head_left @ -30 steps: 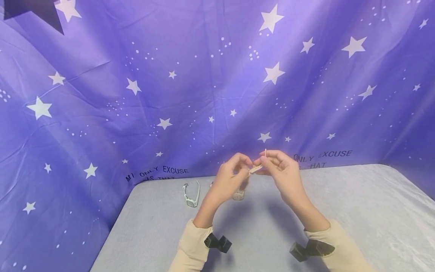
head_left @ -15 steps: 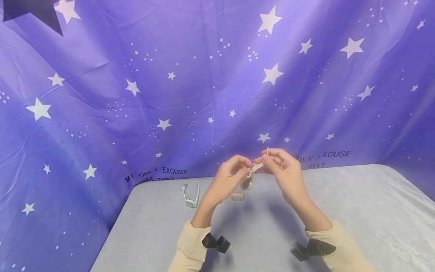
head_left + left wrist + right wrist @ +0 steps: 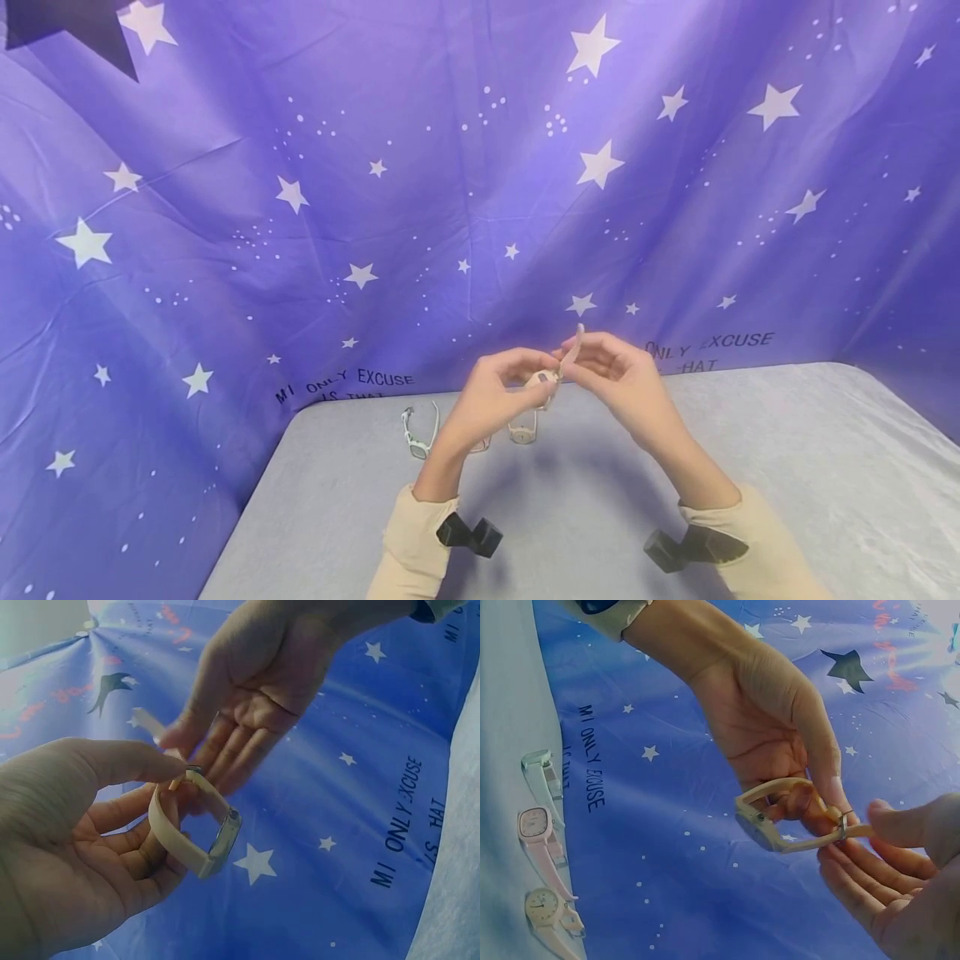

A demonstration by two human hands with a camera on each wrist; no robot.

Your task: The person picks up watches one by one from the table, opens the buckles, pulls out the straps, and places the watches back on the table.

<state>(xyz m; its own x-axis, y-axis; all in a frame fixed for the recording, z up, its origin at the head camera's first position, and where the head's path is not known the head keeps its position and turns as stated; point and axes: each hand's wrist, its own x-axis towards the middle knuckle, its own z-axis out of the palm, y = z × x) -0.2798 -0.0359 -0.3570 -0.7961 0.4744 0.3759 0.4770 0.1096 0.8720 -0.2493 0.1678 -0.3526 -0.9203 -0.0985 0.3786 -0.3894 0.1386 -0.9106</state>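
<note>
A cream-strapped wristwatch [image 3: 542, 380] is up in the air between the two hands. Its strap forms a loop, and the case [image 3: 226, 834] hangs at the loop's far side in the left wrist view. My left hand [image 3: 495, 396] pinches the strap by the metal buckle [image 3: 844, 826], thumb on top. The strap's free end [image 3: 150, 721] passes through the buckle area, and my right hand [image 3: 622, 379] pinches it between thumb and fingers. The left fingers partly cover the watch in the head view.
On the grey cloth-covered table [image 3: 300, 500] lie a pale green watch [image 3: 418, 446], a pink watch [image 3: 534, 823] and a beige round-faced watch [image 3: 544, 906]. A purple star-patterned curtain [image 3: 420, 208] hangs behind the table's far edge.
The held watch has turned, and its case has risen toward the left fingers. The strap's free end tilts differently at the right hand. The left hand has shifted slightly left, uncovering the pink watch.
</note>
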